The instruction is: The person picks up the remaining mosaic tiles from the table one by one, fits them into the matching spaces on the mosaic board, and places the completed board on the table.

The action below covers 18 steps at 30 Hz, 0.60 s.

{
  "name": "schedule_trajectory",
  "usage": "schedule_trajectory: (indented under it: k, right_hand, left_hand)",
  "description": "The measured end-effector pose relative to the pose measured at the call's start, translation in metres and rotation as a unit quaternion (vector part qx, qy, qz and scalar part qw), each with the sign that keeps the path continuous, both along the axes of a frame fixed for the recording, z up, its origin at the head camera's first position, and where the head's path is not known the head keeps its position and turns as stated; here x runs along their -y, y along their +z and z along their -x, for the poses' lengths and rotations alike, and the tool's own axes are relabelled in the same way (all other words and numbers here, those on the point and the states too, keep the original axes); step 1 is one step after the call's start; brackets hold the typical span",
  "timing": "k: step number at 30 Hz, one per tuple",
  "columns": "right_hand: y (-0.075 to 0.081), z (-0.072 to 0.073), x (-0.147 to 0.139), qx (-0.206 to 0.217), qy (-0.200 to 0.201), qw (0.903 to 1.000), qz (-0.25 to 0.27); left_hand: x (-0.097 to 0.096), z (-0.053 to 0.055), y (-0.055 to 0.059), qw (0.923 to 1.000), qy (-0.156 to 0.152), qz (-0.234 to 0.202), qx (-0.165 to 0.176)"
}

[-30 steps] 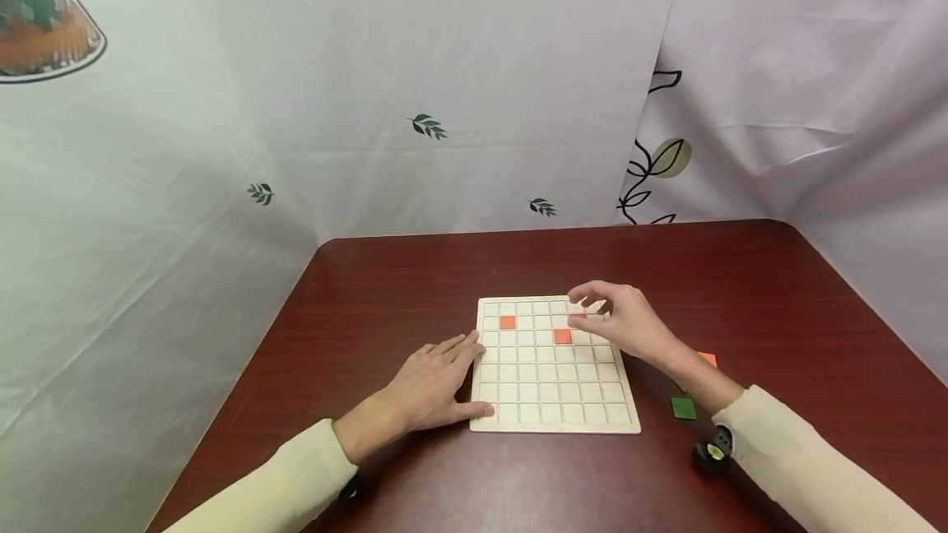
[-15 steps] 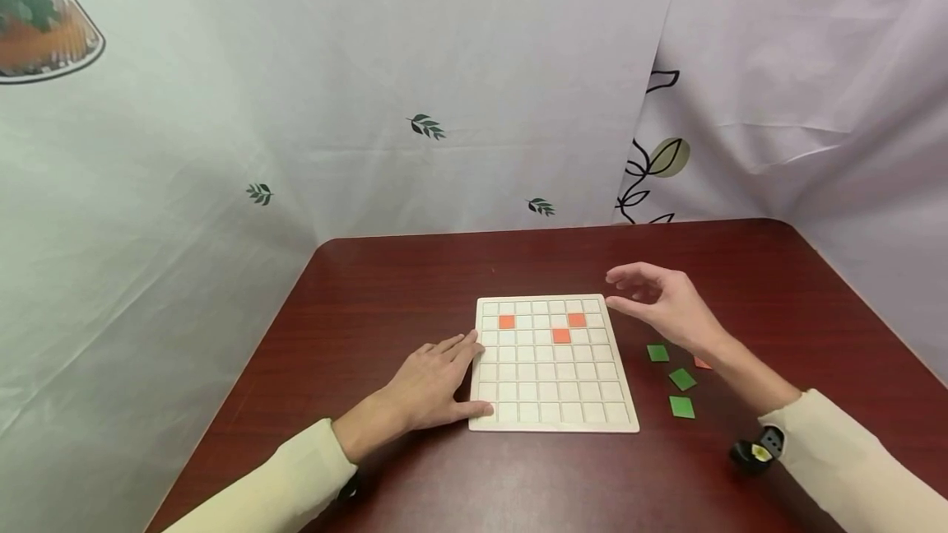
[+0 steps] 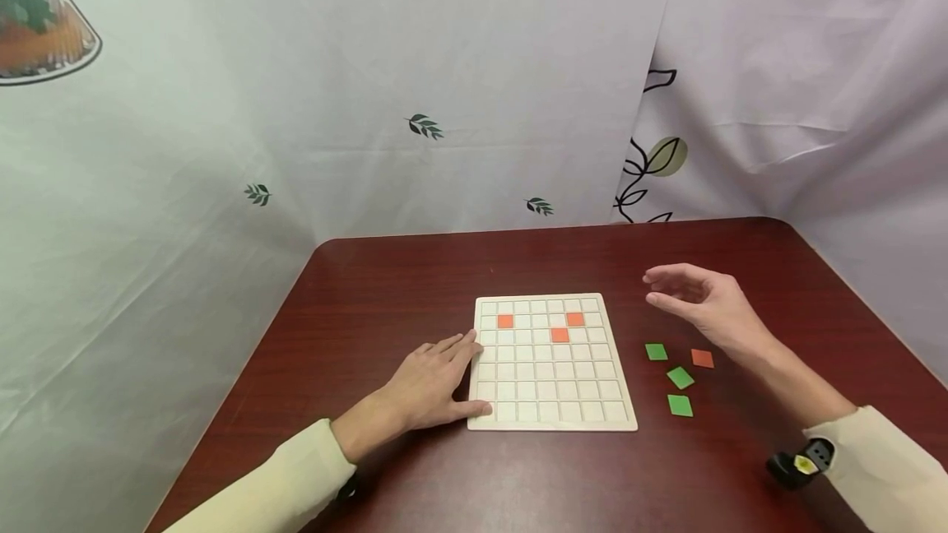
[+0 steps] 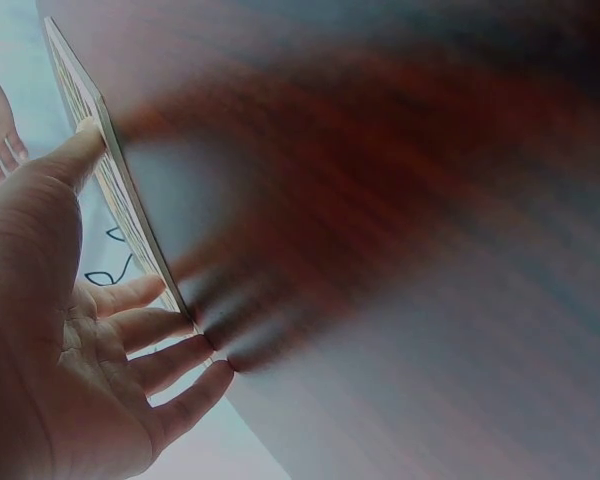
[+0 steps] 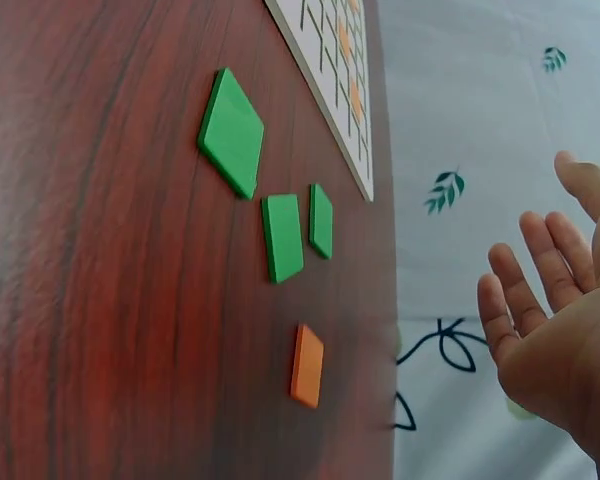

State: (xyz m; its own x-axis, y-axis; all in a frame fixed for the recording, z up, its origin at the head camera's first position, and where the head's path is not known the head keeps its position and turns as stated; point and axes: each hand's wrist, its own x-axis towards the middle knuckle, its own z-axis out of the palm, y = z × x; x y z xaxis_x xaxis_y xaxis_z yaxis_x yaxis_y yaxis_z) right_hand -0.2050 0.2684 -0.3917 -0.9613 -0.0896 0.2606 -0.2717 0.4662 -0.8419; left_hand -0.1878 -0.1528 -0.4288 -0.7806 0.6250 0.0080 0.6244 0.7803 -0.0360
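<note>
Around a white grid board (image 3: 551, 370)
Head: left hand (image 3: 435, 381), fingers spread, touches its edge; right hand (image 3: 711, 303) hovers, thumb and fingers parted; left wrist: fingertips (image 4: 227, 368) meet board; right wrist: green tiles (image 5: 232, 135), orange tile (image 5: 307, 368) beside board

Glossy wood-grain table (image 3: 481, 479), smooth tiles (image 5: 232, 135), creased cloth backdrop (image 3: 504, 89)

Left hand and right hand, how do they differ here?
The left hand touches the left edge of the pale board, while the right hand hovers above the table. The left hand's fingers are nearly straight; the right hand's fingers curve loosely. Both emerge from pale sleeves.
</note>
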Motion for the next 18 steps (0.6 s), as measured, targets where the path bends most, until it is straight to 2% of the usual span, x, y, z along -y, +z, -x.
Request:
schedule_trajectory:
  k: [10, 18]
  right_hand:
    - [-0.004, -0.012, -0.024, 0.022, -0.025, 0.9995, 0.0]
    - [-0.017, -0.02, -0.033, 0.035, -0.029, 0.9989, -0.011]
  left_hand:
    - [0.0, 0.001, -0.001, 1.0, 0.002, -0.002, 0.001]
    - [0.0, 0.001, -0.001, 1.0, 0.0, -0.003, 0.004]
